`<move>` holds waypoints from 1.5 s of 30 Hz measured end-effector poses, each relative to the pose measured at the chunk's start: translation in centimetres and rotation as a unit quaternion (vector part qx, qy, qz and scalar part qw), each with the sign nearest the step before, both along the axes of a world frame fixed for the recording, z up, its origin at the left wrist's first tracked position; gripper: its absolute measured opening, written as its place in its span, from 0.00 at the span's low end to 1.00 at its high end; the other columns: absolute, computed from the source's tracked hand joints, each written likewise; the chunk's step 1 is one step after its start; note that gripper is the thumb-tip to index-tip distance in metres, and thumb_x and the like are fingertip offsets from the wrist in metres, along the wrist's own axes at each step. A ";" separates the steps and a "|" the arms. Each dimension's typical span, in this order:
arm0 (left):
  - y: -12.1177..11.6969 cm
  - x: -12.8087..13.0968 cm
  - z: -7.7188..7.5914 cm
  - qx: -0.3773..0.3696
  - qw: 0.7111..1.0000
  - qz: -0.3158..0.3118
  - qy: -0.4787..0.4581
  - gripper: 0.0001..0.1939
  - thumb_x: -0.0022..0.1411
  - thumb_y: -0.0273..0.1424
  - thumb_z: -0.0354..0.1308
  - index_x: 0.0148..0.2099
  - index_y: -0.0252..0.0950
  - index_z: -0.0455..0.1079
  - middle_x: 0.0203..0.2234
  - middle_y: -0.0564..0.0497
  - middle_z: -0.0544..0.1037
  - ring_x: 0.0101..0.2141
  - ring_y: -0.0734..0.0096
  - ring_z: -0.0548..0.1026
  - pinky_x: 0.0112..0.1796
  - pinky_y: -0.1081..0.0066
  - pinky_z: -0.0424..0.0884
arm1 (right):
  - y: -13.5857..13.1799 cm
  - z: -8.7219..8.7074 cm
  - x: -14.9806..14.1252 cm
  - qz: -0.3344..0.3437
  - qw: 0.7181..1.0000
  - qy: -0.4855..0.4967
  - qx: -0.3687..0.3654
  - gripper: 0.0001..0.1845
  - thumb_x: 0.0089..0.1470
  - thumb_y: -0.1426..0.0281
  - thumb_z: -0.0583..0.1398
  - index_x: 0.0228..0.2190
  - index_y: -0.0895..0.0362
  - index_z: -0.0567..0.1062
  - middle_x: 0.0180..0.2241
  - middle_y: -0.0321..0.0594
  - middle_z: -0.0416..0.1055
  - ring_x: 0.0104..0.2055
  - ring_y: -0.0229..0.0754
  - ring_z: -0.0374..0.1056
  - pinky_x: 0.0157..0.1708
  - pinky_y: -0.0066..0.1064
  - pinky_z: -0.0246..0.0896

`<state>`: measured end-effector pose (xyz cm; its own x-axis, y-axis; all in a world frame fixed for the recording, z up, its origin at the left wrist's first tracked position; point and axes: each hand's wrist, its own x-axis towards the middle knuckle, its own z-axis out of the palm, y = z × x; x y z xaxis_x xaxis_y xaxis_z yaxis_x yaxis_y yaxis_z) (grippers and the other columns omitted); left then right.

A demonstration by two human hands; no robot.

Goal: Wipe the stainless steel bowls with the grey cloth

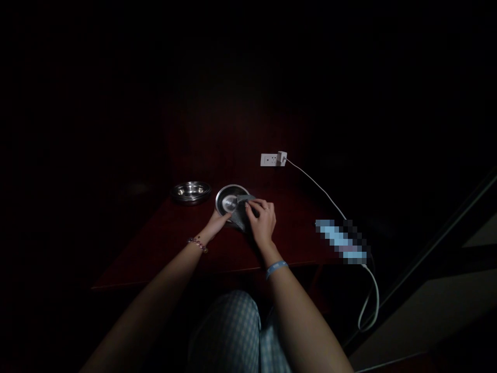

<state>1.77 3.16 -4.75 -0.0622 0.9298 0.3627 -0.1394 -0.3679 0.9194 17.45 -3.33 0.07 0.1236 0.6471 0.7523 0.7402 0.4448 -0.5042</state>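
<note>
A round stainless steel bowl [229, 200] tilts up on the dark red wooden table [174, 243], its inside shining. My left hand [218, 223] holds its near rim. A grey cloth [239, 217] lies over the bowl's right side and hangs below the rim. My right hand [262, 221] pinches the cloth against the bowl, hiding part of the rim. A blue wristband circles my right wrist, and a beaded bracelet circles my left.
A second steel bowl or stacked bowls [191, 192] stands to the left. At the back is a white power socket [274, 159] with a plug. Its white cable [318, 191] runs past a pixelated blurred patch [341, 241] and down over the table's right edge. My checked trousers [233, 331] show below the table edge.
</note>
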 end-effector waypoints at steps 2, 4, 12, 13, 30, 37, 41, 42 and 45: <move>-0.1 0.1 0.2 0.006 1.000 -0.015 0.001 0.30 0.47 0.30 0.64 0.54 0.33 0.64 0.51 0.41 0.72 0.51 0.59 0.70 0.56 0.58 0.59 | -0.3 -0.1 -0.9 0.023 0.996 -0.087 -0.002 0.16 0.61 0.60 0.53 0.42 0.50 0.79 0.45 0.41 0.73 0.46 0.47 0.60 0.45 0.39 0.54; -0.2 0.1 0.2 0.009 1.000 -0.018 0.004 0.30 0.47 0.32 0.64 0.53 0.31 0.65 0.51 0.39 0.72 0.51 0.59 0.70 0.55 0.59 0.60 | -0.4 -0.5 -1.6 0.043 0.988 -0.148 -0.008 0.15 0.61 0.62 0.54 0.42 0.49 0.78 0.46 0.41 0.73 0.47 0.48 0.59 0.45 0.41 0.52; -0.1 0.3 -0.1 0.004 1.000 -0.026 0.007 0.30 0.46 0.36 0.64 0.51 0.31 0.66 0.49 0.40 0.74 0.49 0.59 0.72 0.53 0.59 0.63 | 0.3 -1.7 -2.0 0.031 0.983 -0.175 -0.038 0.15 0.62 0.62 0.53 0.43 0.49 0.78 0.46 0.40 0.74 0.47 0.50 0.59 0.44 0.42 0.51; -0.1 0.3 -0.1 0.005 1.000 -0.027 0.006 0.29 0.46 0.37 0.64 0.51 0.31 0.66 0.49 0.40 0.74 0.49 0.60 0.72 0.53 0.59 0.63 | 0.2 -1.7 -2.0 0.034 0.983 -0.177 -0.038 0.16 0.62 0.62 0.52 0.43 0.49 0.78 0.45 0.40 0.74 0.47 0.50 0.59 0.44 0.42 0.51; -1.8 0.4 1.7 -0.027 0.998 -0.050 -0.041 0.27 0.54 0.42 0.61 0.54 0.36 0.66 0.50 0.41 0.73 0.50 0.64 0.71 0.51 0.64 0.65 | 0.1 -2.5 -2.6 0.094 0.973 -0.209 -0.039 0.19 0.62 0.62 0.51 0.50 0.53 0.72 0.51 0.42 0.71 0.52 0.49 0.59 0.53 0.45 0.49; -1.4 0.2 1.2 -0.073 0.996 -0.018 -0.045 0.29 0.51 0.37 0.62 0.55 0.35 0.64 0.46 0.41 0.75 0.42 0.63 0.75 0.44 0.64 0.70 | 0.4 -2.0 -2.2 0.115 0.986 -0.110 -0.053 0.19 0.62 0.70 0.48 0.50 0.55 0.71 0.50 0.42 0.70 0.52 0.45 0.60 0.54 0.39 0.53; -1.5 0.1 1.4 -0.076 0.996 0.002 -0.051 0.26 0.52 0.34 0.61 0.54 0.37 0.65 0.47 0.42 0.75 0.41 0.65 0.76 0.43 0.64 0.71 | 0.6 -2.1 -2.1 0.085 0.993 -0.069 -0.035 0.24 0.60 0.68 0.49 0.58 0.56 0.62 0.61 0.46 0.55 0.61 0.48 0.50 0.58 0.43 0.51; -1.4 0.1 1.4 -0.073 0.996 0.001 -0.051 0.26 0.52 0.33 0.60 0.54 0.37 0.65 0.47 0.42 0.75 0.41 0.65 0.75 0.43 0.64 0.71 | 0.7 -2.4 -2.2 0.085 0.993 -0.068 -0.038 0.27 0.60 0.67 0.50 0.60 0.57 0.59 0.63 0.48 0.50 0.63 0.50 0.47 0.59 0.45 0.49; -1.1 0.0 1.2 -0.049 0.998 0.005 -0.047 0.27 0.52 0.34 0.60 0.55 0.37 0.63 0.49 0.42 0.73 0.45 0.63 0.74 0.46 0.63 0.69 | 1.4 -3.7 -2.9 0.090 0.993 -0.047 -0.062 0.34 0.60 0.63 0.50 0.63 0.61 0.49 0.66 0.53 0.39 0.67 0.54 0.38 0.61 0.50 0.45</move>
<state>1.81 2.09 -3.57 -0.1004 0.9597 0.2624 -0.2236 -0.2787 0.9340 14.54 -1.91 -3.61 -0.0695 0.7411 0.6678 0.7000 0.5132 -0.4967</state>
